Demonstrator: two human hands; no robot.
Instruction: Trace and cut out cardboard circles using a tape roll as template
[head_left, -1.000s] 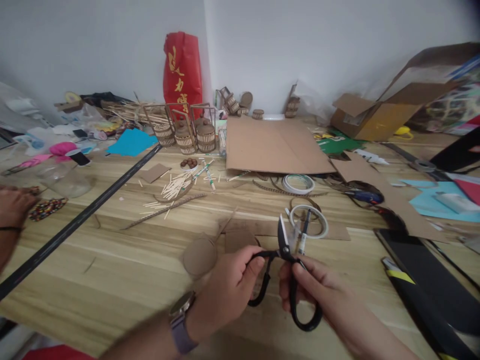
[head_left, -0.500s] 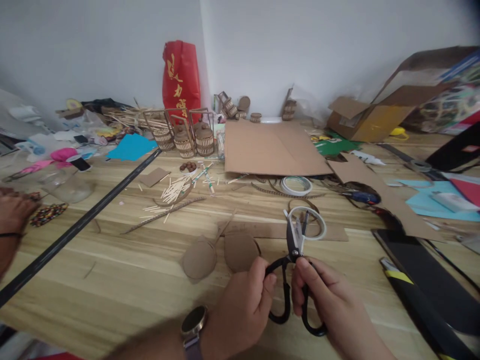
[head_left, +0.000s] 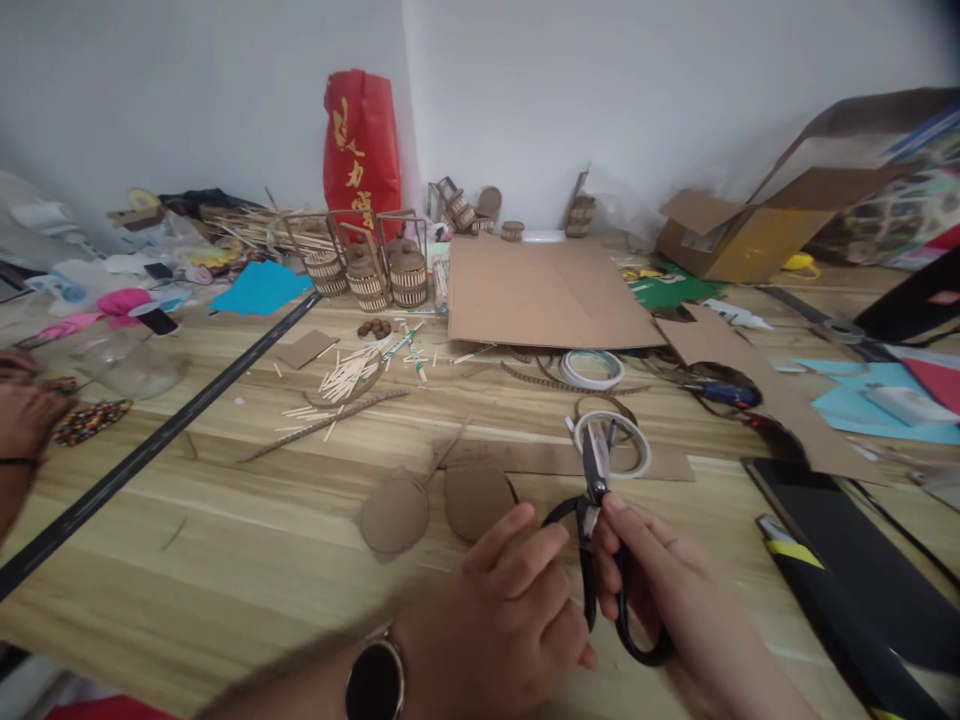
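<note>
In the head view my right hand (head_left: 671, 580) grips a pair of scissors (head_left: 596, 480) with black handles, its blades pointing up and away from me. The thumb rests by the pivot and the fingers curl round the right handle. My left hand (head_left: 510, 610), wearing a watch, is just left of the scissors with its fingers apart. It partly covers the left handle, and I cannot tell whether it touches it. Beyond my left hand lie a round cardboard disc (head_left: 394, 514) and a second cardboard piece (head_left: 476, 500) with a rounded edge. A cardboard strip (head_left: 517, 458) lies behind them.
Two tape rolls (head_left: 634, 445) lie beyond the scissors. A large cardboard sheet (head_left: 547, 295) is farther back, near small lidded baskets (head_left: 409, 275) and a red bag (head_left: 361, 150). Matchsticks (head_left: 349, 372) are scattered left of centre. A utility knife (head_left: 817, 600) lies right; another person's hand (head_left: 30, 405) is far left.
My left hand has let its grip on the left handle go and its fingers have spread. The scissors' handles have come closer together, and my right hand still holds them.
</note>
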